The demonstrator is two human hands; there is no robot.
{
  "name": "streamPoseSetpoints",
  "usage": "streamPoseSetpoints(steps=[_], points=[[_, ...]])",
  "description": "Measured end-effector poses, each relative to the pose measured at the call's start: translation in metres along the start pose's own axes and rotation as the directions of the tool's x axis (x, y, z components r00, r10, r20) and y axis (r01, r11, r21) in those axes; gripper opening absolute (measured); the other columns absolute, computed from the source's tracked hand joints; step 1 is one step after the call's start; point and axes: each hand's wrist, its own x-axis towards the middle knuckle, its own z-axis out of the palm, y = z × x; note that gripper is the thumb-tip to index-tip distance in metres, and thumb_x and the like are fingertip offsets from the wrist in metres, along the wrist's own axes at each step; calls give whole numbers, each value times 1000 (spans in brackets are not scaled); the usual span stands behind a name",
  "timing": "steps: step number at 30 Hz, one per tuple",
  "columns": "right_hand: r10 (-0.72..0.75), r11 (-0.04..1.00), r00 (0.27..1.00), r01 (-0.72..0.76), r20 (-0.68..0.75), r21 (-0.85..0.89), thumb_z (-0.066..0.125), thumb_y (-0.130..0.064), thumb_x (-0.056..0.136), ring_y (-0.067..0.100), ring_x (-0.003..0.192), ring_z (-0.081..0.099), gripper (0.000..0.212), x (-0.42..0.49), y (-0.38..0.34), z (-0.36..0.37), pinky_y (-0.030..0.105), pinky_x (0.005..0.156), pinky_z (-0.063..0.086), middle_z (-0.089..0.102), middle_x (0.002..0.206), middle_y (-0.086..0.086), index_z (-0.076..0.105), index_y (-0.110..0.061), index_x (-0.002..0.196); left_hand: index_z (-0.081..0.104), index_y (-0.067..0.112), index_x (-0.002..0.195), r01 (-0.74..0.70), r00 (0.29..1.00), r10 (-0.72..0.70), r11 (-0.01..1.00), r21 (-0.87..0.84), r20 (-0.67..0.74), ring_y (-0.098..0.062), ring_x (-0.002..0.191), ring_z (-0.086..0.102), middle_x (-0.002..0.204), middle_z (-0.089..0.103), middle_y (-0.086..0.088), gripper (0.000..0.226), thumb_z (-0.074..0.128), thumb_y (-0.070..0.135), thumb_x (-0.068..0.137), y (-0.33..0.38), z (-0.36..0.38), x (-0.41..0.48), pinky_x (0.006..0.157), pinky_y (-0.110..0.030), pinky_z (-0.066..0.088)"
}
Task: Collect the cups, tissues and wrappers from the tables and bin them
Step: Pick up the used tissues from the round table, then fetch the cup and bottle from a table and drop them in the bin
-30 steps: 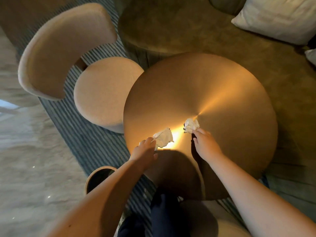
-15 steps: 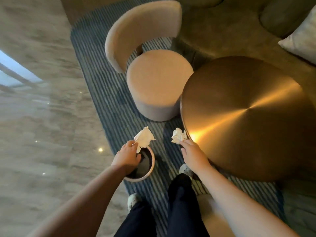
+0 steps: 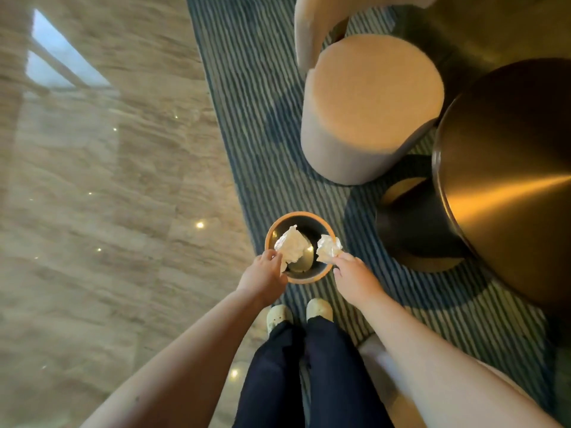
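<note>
Two picked up, none binned yet: L hand point(image 3: 262, 273) pinches left tissue point(image 3: 290, 246), R hand point(image 3: 355, 278) pinches right tissue point(image 3: 329, 248), both over bin point(image 3: 301, 214).

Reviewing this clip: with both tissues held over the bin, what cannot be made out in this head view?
1. Bin contents, head view: the left tissue and right tissue cover much of the opening; below them only dark wall and a shiny base show.
2. Table top: cut off by the right edge, so leftover litter cannot be ruled out.
3. Chair back: cut off by the top edge.
</note>
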Motion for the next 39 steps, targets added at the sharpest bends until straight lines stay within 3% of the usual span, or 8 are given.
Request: streamPoseSetpoints(steps=[5,10,16,20,24,28,33,39], points=[[9,1000,998,-10,55,24,35,-9,98,20,130,36,39,19,-3,18,38,107,34,42,143,0,50,-16,134,36,14,138,1,1000,-1,999,-32,2,-25,126,37,143,34,-7,49,47,26,92,-6,15,22,96,-38,41],[-3,998,1000,2,20,67,41,-11,97,17,134,33,40,27,-2,18,33,109,30,39,146,-1,47,-17,136,24,19,145,-18,999,18,1000,-1,50,-30,133,29,152,20,-9,60,50,28,91,-4,16,36,103,-45,37],[12,998,999,-14,35,56,41,-15,98,17,135,32,41,23,8,-10,30,108,28,38,147,1,43,-14,139,28,17,144,3,1000,-3,999,-33,-5,-27,134,30,152,23,-7,57,50,30,92,-2,-4,27,105,-42,36],[-36,998,999,37,-12,60,45,-21,98,16,134,32,43,10,-7,-56,29,107,28,38,146,1,40,-15,140,33,20,140,-15,987,1,996,-87,-161,-23,131,34,146,33,-4,53,50,33,92,6,-51,1,101,-37,36],[-169,981,971,182,-169,69,49,-28,97,14,134,31,46,1,-55,-130,25,107,25,39,145,0,39,-15,140,24,22,145,-109,931,86,993,-46,-356,-19,139,22,153,21,-2,59,44,42,93,24,-135,-26,111,-38,26],[-346,930,847,367,-403,-27,51,-31,95,16,134,29,53,-3,-138,-218,25,109,22,37,145,3,36,-12,141,22,22,146,-171,764,214,977,129,-609,-18,140,20,153,21,-3,61,41,45,92,46,-245,-53,110,-35,20],[-523,822,577,535,-628,-193,47,-42,93,8,135,26,59,-11,-260,-313,19,106,21,32,149,-2,28,-18,145,28,22,145,-144,512,253,967,208,-821,-20,138,25,152,26,-4,62,44,48,91,50,-381,-86,106,-34,18],[-609,757,345,522,-715,-393,39,-53,92,11,135,28,61,16,-415,-369,16,104,16,34,148,-1,33,-20,144,26,25,145,-81,391,292,956,283,-873,-21,136,29,152,26,-3,66,38,57,88,-16,-517,-107,105,-36,23]])
